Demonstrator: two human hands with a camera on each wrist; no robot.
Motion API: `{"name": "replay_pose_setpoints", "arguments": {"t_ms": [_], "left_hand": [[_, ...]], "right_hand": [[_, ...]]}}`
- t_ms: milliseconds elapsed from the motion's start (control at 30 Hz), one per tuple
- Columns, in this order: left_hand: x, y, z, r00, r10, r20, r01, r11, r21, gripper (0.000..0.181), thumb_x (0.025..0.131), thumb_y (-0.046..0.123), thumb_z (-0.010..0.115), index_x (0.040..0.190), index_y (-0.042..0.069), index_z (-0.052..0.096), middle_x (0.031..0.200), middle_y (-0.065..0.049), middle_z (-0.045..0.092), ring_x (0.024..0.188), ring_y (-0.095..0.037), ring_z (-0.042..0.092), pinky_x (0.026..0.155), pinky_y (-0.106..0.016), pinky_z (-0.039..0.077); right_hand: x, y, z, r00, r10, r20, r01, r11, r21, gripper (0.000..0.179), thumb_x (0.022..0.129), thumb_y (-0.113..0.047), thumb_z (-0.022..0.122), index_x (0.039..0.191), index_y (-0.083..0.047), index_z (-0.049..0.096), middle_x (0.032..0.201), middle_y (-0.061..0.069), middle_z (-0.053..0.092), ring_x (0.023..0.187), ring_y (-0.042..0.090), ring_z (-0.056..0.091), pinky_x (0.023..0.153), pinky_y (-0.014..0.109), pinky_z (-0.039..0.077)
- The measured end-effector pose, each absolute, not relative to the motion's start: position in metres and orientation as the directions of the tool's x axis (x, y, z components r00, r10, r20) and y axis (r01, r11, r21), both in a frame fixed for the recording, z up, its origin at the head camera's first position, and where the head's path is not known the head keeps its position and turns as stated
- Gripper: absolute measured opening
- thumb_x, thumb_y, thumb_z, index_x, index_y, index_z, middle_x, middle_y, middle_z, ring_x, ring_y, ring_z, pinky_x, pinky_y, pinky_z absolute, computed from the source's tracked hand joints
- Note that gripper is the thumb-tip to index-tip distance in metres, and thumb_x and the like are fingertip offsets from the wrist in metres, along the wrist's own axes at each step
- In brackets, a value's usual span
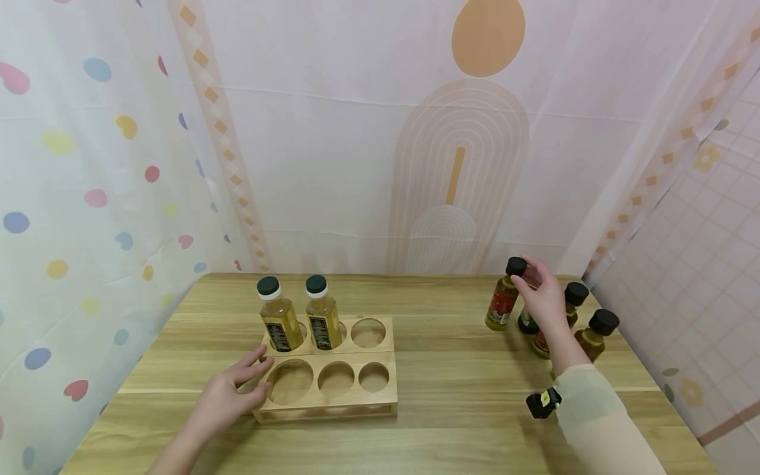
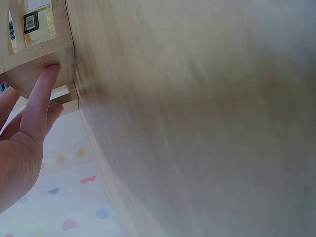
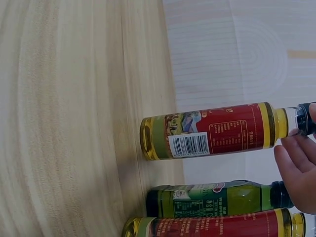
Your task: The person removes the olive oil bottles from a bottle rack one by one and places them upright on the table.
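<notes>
My right hand [image 1: 543, 297] pinches the black cap of a red-labelled oil bottle [image 1: 502, 305] at the table's right. In the right wrist view that bottle [image 3: 212, 131] shows a barcode and yellow oil, its base close to the tabletop. On the left, my left hand [image 1: 228, 392] touches the left end of a two-tier wooden bottle rack [image 1: 362, 397]. The left wrist view shows a fingertip of the left hand [image 2: 37, 113] against the rack's side panel [image 2: 42, 76]. Two dark-capped bottles of golden oil, one left [image 1: 282, 323] and one right [image 1: 322, 321], stand in back-row holes.
Beside the held bottle stand a green bottle [image 3: 217, 198] and another red-labelled bottle [image 3: 217, 226]. A further black-capped bottle [image 1: 596, 333] is near the table's right edge, partly behind the right forearm. Patterned curtains [image 1: 332, 165] hang around the wooden table [image 1: 451, 396].
</notes>
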State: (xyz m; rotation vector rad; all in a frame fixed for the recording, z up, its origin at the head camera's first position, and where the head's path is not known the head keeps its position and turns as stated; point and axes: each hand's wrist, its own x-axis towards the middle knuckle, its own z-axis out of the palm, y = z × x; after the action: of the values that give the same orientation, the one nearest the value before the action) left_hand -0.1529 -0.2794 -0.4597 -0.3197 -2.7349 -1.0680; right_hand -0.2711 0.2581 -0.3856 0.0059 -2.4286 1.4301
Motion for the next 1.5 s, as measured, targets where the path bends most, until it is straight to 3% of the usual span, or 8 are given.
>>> {"name": "replay_pose_setpoints", "arguments": {"t_ms": [233,533,633,733,833,967,1300,1500], "left_hand": [[-0.153,-0.279,-0.461,-0.958,0.132,0.253,0.269,0.710,0.651,0.041,0.084,0.014,0.078,0.122,0.001,0.069,0.145,-0.012,0.050,0.127,-0.042,0.050,0.098,-0.055,0.041],[-0.154,-0.279,-0.459,-0.958,0.120,0.260,0.264,0.719,0.643,0.040,0.084,0.013,0.078,0.121,0.002,0.070,0.144,-0.010,0.052,0.127,-0.037,0.051,0.097,-0.032,0.043],[-0.154,-0.280,-0.460,-0.956,0.124,0.266,0.271,0.721,0.638,0.040,0.083,0.013,0.079,0.121,0.002,0.070,0.144,-0.011,0.052,0.126,-0.038,0.051,0.098,-0.040,0.044],[-0.154,-0.280,-0.461,-0.957,0.127,0.261,0.270,0.718,0.641,0.041,0.084,0.014,0.079,0.121,0.001,0.070,0.144,-0.011,0.052,0.127,-0.039,0.051,0.097,-0.052,0.042],[-0.154,-0.280,-0.461,-0.960,0.124,0.250,0.261,0.718,0.645,0.041,0.084,0.014,0.079,0.122,0.002,0.070,0.145,-0.010,0.051,0.127,-0.038,0.050,0.097,-0.052,0.042],[-0.153,-0.279,-0.460,-0.962,0.122,0.245,0.256,0.714,0.651,0.041,0.084,0.015,0.078,0.122,0.001,0.069,0.145,-0.011,0.051,0.128,-0.039,0.050,0.098,-0.053,0.041],[-0.153,-0.279,-0.459,-0.964,0.121,0.237,0.251,0.715,0.653,0.042,0.085,0.016,0.078,0.123,0.001,0.069,0.146,-0.011,0.050,0.128,-0.040,0.049,0.099,-0.057,0.039],[-0.153,-0.279,-0.459,-0.964,0.125,0.235,0.253,0.712,0.655,0.042,0.085,0.016,0.078,0.123,0.000,0.069,0.146,-0.012,0.050,0.129,-0.040,0.049,0.098,-0.057,0.039]], "right_hand": [[-0.262,0.257,-0.389,-0.940,0.155,0.305,-0.195,0.491,-0.849,0.056,0.100,-0.017,0.061,0.149,0.000,0.038,0.140,0.026,0.051,0.127,0.039,0.050,0.105,0.051,0.040],[-0.248,0.256,-0.392,-0.938,0.155,0.310,-0.198,0.495,-0.846,0.058,0.100,-0.019,0.060,0.150,-0.002,0.037,0.141,0.023,0.051,0.126,0.036,0.051,0.104,0.047,0.040],[-0.244,0.255,-0.394,-0.937,0.158,0.312,-0.194,0.508,-0.839,0.058,0.100,-0.018,0.061,0.150,-0.002,0.037,0.139,0.023,0.052,0.125,0.035,0.053,0.101,0.040,0.043],[-0.241,0.254,-0.396,-0.933,0.163,0.321,-0.196,0.518,-0.833,0.058,0.100,-0.016,0.061,0.150,0.000,0.037,0.137,0.024,0.054,0.124,0.035,0.054,0.095,0.024,0.044],[-0.237,0.253,-0.399,-0.927,0.166,0.335,-0.206,0.520,-0.829,0.057,0.099,-0.016,0.062,0.148,0.002,0.038,0.135,0.024,0.055,0.122,0.036,0.055,0.086,0.010,0.040],[-0.233,0.249,-0.405,-0.918,0.168,0.358,-0.227,0.518,-0.825,0.053,0.099,-0.015,0.063,0.144,0.004,0.042,0.131,0.025,0.057,0.119,0.037,0.057,0.081,0.004,0.037],[-0.231,0.236,-0.424,-0.898,0.114,0.426,-0.304,0.541,-0.784,0.047,0.094,-0.006,0.067,0.138,0.003,0.051,0.119,0.022,0.066,0.108,0.035,0.063,0.081,0.004,0.042],[-0.233,0.222,-0.435,-0.893,0.013,0.451,-0.374,0.538,-0.756,0.049,0.091,-0.004,0.071,0.137,0.002,0.052,0.115,0.021,0.068,0.105,0.036,0.065,0.090,0.036,0.053]]}}
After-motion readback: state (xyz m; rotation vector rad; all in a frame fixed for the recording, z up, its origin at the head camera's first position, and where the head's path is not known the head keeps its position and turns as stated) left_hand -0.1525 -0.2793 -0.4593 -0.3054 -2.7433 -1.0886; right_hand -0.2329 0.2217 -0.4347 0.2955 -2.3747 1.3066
